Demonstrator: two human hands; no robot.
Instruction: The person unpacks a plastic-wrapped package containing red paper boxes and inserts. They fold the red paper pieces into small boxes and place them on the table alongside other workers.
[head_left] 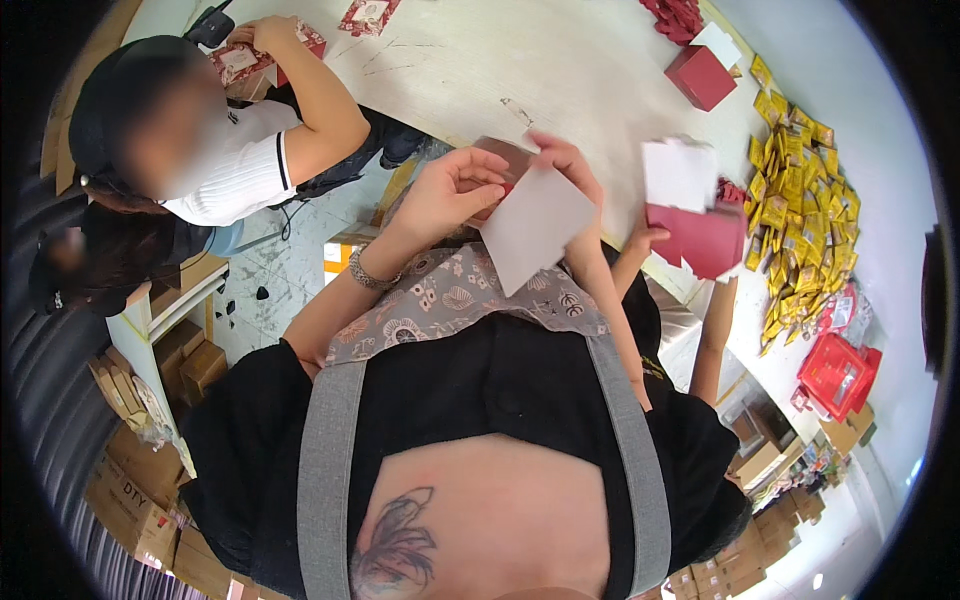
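Close in front of my apron, a pale grey-white card panel [540, 228] is tilted in my right hand [572, 172], whose fingers are bent round its upper edge and slightly blurred. My left hand [452, 192] is beside it, with the fingers curled and the thumb pressed toward them. A sliver of red shows at those fingertips, but what they pinch is mostly hidden. Behind both hands a brownish panel [508, 154] shows; whether it joins the pale card, I cannot tell.
A white table [450, 70] stretches ahead. At right, another person's hands hold a red box [700, 240] with a white flap. Beyond are a closed red box [702, 78], a pile of yellow packets [800, 200] and a red bin [838, 375]. Another person [240, 150] works at left.
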